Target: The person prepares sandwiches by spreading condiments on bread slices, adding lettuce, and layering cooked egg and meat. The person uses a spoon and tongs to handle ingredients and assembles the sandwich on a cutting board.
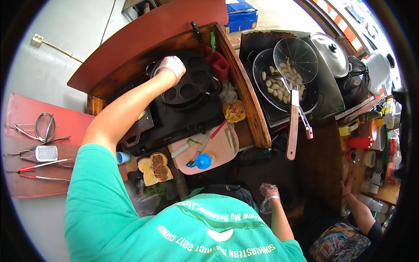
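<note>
My left hand (pixel 172 68), in a clear plastic glove, is over the left part of a black round pan with several cavities (pixel 188 91) on a gas stove; its fingers are hidden beneath it. My right hand (pixel 270 192), also in a plastic glove, hangs low beside my body with its fingers bent. Nothing shows clearly in it. On a pink cutting board (pixel 188 144) lie a knife and a blue-capped squeeze bottle (pixel 203 161). Open bread with a meat filling (pixel 160 167) lies left of the board. Near the stove's right edge is a small container of yellow and red food (pixel 234 111).
A wok of garlic cloves in oil (pixel 278 86) stands at the right, with a wire skimmer (pixel 295 60) across it. A wooden partition (pixel 245 85) divides the stoves. Tongs and a grater (pixel 46 153) lie far left. Another person's arm (pixel 358 209) reaches in at lower right.
</note>
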Tool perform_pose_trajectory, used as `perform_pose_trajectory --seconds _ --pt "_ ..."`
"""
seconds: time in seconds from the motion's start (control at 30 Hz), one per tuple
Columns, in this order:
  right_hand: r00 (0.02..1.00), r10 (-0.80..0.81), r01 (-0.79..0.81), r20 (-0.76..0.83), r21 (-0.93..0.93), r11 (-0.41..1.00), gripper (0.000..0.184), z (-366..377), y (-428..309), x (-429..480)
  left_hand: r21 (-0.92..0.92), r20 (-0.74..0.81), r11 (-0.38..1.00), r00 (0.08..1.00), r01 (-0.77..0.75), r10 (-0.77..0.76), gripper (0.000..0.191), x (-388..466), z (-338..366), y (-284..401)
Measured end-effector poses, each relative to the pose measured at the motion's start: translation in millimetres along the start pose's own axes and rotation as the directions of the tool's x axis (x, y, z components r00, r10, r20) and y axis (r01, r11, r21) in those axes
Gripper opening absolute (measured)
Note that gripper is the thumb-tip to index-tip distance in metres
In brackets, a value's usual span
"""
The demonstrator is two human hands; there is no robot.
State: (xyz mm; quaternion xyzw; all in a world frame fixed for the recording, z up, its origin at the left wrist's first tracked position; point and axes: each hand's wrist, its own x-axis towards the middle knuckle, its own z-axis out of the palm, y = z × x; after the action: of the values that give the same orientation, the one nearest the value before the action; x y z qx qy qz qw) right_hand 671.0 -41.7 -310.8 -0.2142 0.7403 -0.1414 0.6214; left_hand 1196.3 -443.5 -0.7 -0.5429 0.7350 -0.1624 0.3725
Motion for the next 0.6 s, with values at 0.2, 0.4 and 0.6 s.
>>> perform_pose_trajectory --seconds 0.2,0.4,0.6 --pt "0.999 -0.046 0.046 -0.024 0.011 0.999 0.021 3.4 7.5 0.6 0.007 0.196 0.996 0.977 -0.093 0.089 0.027 23.2 -26.7 -19.4" --pt "0.999 0.038 -0.039 0.027 0.037 0.999 0.037 -7.4 9.6 -0.6 -0.043 0.304 0.993 0.945 -0.110 0.118 0.035 48.7 -13.3 -42.1" --pt "0.995 -0.004 -0.021 0.097 0.251 0.968 0.039 7.2 -14.0 -7.2 -0.122 0.327 0.969 0.913 -0.214 0.243 0.025 74.5 38.6 -64.1"
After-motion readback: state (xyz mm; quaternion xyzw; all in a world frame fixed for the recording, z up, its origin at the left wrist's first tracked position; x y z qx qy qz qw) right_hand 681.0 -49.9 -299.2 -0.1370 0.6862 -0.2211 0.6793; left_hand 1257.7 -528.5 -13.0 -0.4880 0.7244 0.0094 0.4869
